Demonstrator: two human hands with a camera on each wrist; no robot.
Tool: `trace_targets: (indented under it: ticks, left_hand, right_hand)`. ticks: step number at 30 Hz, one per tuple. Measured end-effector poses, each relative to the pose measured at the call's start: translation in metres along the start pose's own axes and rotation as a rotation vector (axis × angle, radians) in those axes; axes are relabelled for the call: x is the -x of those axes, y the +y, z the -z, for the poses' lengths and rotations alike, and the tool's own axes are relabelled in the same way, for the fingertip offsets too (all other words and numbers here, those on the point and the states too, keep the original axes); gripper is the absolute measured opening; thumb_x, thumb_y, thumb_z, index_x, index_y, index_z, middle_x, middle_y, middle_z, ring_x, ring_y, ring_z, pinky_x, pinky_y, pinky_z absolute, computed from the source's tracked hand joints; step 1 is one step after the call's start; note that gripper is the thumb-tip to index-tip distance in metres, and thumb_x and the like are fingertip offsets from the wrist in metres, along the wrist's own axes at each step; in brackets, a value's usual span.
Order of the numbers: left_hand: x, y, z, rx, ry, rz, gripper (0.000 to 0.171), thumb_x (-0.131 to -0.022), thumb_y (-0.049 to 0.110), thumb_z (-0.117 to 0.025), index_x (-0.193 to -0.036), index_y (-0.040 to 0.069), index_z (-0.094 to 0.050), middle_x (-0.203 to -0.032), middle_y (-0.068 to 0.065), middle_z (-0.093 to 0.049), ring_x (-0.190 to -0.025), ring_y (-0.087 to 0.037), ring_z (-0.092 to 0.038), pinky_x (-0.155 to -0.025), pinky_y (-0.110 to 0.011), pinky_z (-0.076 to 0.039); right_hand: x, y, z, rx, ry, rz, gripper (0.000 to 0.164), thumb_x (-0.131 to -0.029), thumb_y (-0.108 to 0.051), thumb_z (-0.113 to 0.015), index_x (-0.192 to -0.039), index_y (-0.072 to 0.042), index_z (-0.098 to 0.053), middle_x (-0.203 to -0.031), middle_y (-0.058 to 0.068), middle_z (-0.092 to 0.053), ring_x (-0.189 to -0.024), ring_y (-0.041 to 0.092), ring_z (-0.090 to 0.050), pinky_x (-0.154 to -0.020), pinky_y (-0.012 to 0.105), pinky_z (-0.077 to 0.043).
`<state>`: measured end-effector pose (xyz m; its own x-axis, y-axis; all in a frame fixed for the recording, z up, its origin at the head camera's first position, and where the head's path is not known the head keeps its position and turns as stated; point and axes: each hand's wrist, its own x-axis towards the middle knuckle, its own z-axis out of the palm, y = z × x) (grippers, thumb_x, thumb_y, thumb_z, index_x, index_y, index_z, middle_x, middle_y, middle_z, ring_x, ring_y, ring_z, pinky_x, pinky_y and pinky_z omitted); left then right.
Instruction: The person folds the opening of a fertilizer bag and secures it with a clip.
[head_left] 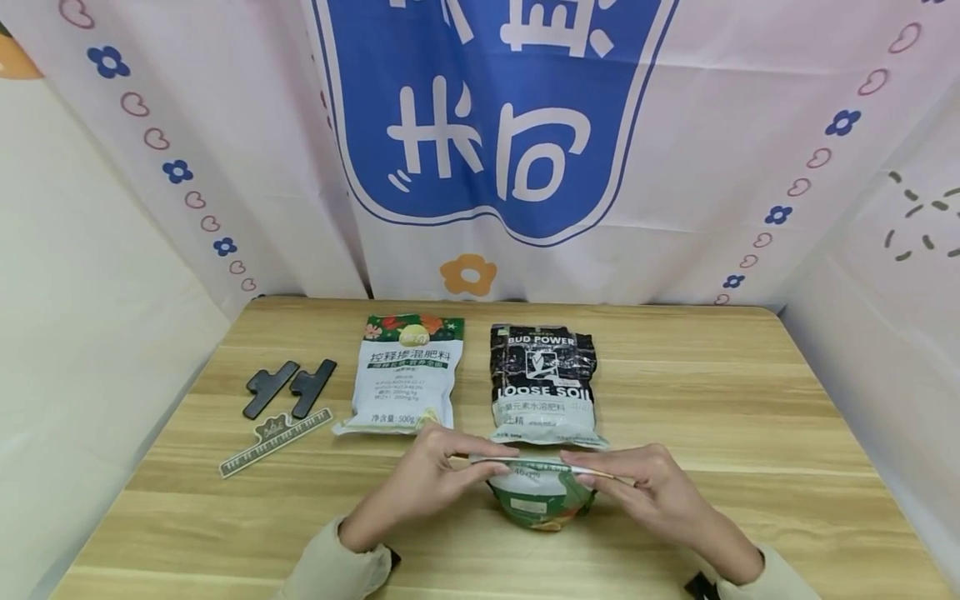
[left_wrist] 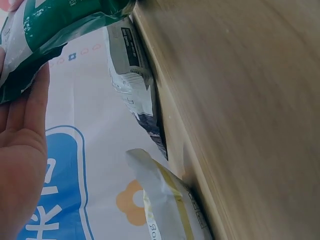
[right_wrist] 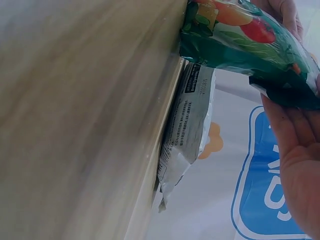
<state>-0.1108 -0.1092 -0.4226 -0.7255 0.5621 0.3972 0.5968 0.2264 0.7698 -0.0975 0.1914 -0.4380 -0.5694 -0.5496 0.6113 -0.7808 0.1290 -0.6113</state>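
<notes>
A green and white fertilizer bag [head_left: 534,504] stands upright near the front middle of the table, its top edge folded flat. My left hand [head_left: 438,468] pinches the left end of that fold between thumb and fingers, and my right hand [head_left: 660,490] pinches the right end. In the right wrist view, fruit and vegetable pictures cover the green lower part of the bag [right_wrist: 240,50]. Just behind it lies a black and white "Loose Soil" bag [head_left: 543,379]. To the left of that lies a white bag [head_left: 408,383] with a green, flowered top.
Two black bag clips [head_left: 272,389] lie side by side at the table's left. Nearer the front is a long clip with a piano-key pattern [head_left: 275,440]. A printed cloth [head_left: 292,167] hangs behind the table's back edge [head_left: 660,308].
</notes>
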Motion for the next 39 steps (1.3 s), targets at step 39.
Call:
trace_targets:
  ticks: [39]
  left_hand:
    - [0.006, 0.009, 0.05, -0.272, 0.106, -0.052, 0.008, -0.087, 0.017, -0.076, -0.094, 0.016, -0.077, -0.088, 0.003, -0.078, -0.074, -0.001, -0.07, -0.068, -0.017, -0.058]
  right_hand:
    - [-0.002, -0.002, 0.0, 0.029, 0.007, 0.041, 0.037, -0.081, 0.011, -0.071, -0.114, -0.004, -0.072, -0.112, 0.015, -0.073, -0.105, 0.023, -0.072, -0.095, 0.022, -0.053]
